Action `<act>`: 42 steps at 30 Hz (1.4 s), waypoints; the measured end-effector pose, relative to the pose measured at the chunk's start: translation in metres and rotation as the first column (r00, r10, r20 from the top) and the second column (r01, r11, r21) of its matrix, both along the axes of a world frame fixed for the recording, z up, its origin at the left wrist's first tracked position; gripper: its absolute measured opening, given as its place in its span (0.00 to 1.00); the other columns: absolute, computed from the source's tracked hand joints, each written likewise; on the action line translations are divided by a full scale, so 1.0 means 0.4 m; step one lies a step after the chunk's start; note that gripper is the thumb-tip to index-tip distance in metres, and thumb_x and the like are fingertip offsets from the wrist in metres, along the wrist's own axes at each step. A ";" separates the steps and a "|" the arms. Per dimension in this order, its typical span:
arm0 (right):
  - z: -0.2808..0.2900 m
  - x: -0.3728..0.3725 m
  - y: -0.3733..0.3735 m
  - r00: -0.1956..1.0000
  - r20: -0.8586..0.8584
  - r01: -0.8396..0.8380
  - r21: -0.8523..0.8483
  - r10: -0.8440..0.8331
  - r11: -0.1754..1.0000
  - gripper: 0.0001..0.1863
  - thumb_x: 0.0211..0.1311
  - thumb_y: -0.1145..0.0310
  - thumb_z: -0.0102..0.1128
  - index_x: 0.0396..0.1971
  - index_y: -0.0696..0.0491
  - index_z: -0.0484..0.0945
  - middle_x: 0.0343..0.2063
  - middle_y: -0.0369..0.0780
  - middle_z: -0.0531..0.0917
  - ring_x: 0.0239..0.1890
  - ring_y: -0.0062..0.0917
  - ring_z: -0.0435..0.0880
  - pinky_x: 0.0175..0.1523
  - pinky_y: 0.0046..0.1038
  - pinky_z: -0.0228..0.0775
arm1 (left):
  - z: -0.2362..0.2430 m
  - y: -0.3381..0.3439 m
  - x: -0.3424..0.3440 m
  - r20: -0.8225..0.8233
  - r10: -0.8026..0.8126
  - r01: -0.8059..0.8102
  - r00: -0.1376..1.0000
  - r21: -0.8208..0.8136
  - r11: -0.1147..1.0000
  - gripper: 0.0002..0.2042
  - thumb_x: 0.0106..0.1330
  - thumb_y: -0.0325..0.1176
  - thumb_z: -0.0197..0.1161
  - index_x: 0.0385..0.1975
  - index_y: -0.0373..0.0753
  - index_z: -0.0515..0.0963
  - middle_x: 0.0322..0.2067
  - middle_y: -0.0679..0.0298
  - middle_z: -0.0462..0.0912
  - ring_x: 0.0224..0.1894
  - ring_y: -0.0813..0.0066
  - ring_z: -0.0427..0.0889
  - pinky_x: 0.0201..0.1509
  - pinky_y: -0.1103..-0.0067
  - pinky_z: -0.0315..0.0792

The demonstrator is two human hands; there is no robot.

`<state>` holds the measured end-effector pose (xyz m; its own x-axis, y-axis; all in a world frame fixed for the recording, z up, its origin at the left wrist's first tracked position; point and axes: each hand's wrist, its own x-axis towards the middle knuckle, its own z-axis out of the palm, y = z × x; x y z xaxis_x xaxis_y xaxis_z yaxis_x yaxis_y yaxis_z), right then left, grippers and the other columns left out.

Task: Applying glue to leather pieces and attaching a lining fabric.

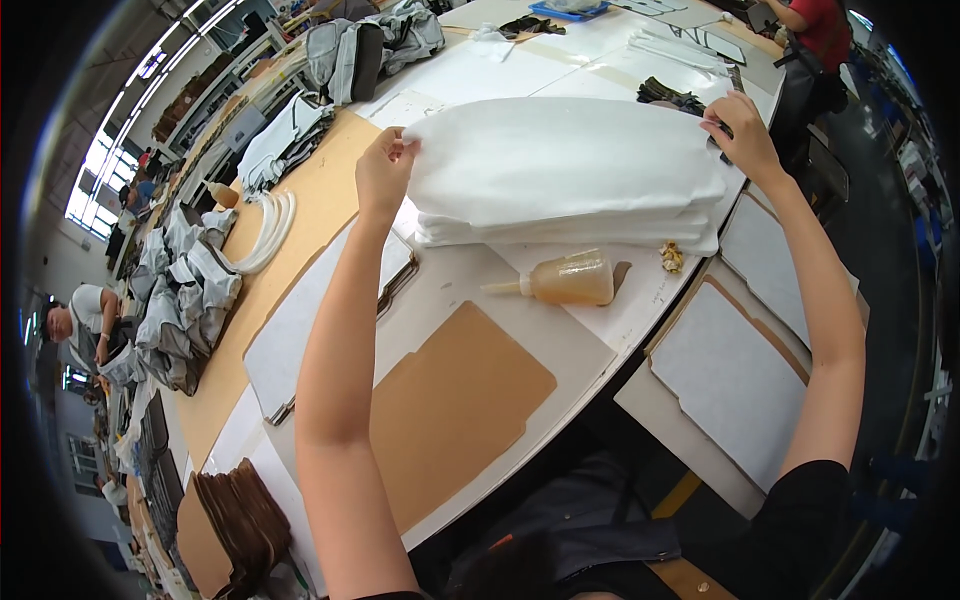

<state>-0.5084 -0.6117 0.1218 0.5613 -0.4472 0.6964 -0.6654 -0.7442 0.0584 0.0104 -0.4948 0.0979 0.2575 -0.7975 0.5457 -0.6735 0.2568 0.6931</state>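
Note:
A soft white sheet [560, 155] with rounded corners stretches between my hands over a stack of similar white sheets [580, 233]. My left hand [384, 168] pinches its far left corner. At the far right corner, my right hand [742, 138] grips the edge between thumb and fingers. Just nearer than the stack lies a squeeze bottle [570, 279] of amber liquid, its nozzle pointing left. A small crumpled yellowish lump [671, 257] sits to the right of it. Closer to me, a flat brown board [465, 400] with notched edges rests on the white table [570, 385].
White-faced panels lie beyond my left forearm [300, 330] and below my right forearm [735, 365]. Brown boards are piled [235, 530] at the lower left. Grey bag pieces [185, 290] and curved white strips [268, 235] line the left side. Other people are at left and upper right.

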 end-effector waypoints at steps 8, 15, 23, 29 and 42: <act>-0.054 -0.025 0.115 0.986 -0.135 -0.127 -0.190 0.102 0.974 0.09 0.54 0.78 0.65 0.34 0.55 0.76 0.36 0.40 0.79 0.45 0.38 0.79 0.61 0.41 0.70 | -0.035 0.087 0.001 0.435 0.006 0.008 0.900 -0.030 1.000 0.07 0.60 0.24 0.65 0.37 0.40 0.84 0.41 0.62 0.86 0.48 0.62 0.83 0.54 0.71 0.75; -0.081 -0.041 0.151 0.983 -0.153 -0.135 -0.203 0.105 0.970 0.08 0.55 0.78 0.65 0.35 0.55 0.77 0.36 0.40 0.78 0.44 0.38 0.79 0.60 0.41 0.71 | -0.049 0.118 -0.013 0.510 -0.006 0.100 0.860 -0.157 0.982 0.11 0.54 0.17 0.66 0.32 0.43 0.84 0.41 0.66 0.85 0.47 0.62 0.81 0.50 0.70 0.76; -0.095 -0.046 0.173 0.979 -0.169 -0.136 -0.140 0.111 0.981 0.09 0.55 0.78 0.64 0.36 0.55 0.78 0.37 0.40 0.79 0.46 0.39 0.78 0.59 0.40 0.70 | -0.062 0.146 0.010 0.590 -0.033 0.123 0.807 -0.113 0.986 0.14 0.54 0.15 0.63 0.32 0.45 0.85 0.40 0.66 0.85 0.48 0.62 0.81 0.52 0.69 0.76; -0.084 -0.084 0.161 0.993 0.065 -0.102 0.043 0.099 0.994 0.10 0.60 0.73 0.61 0.42 0.57 0.79 0.43 0.42 0.79 0.49 0.37 0.78 0.61 0.37 0.66 | -0.056 0.130 0.021 0.581 0.004 0.068 0.814 -0.101 0.993 0.14 0.56 0.16 0.61 0.38 0.43 0.84 0.41 0.64 0.86 0.48 0.58 0.80 0.56 0.67 0.74; -0.041 -0.019 -0.016 0.994 0.009 0.048 0.846 -0.105 0.531 0.21 0.48 0.62 0.76 0.40 0.52 0.77 0.33 0.30 0.73 0.34 0.15 0.65 0.40 0.20 0.61 | -0.007 0.017 -0.004 0.366 -0.188 -0.069 0.912 0.587 0.806 0.24 0.54 0.49 0.74 0.48 0.44 0.84 0.39 0.61 0.86 0.55 0.59 0.75 0.63 0.61 0.59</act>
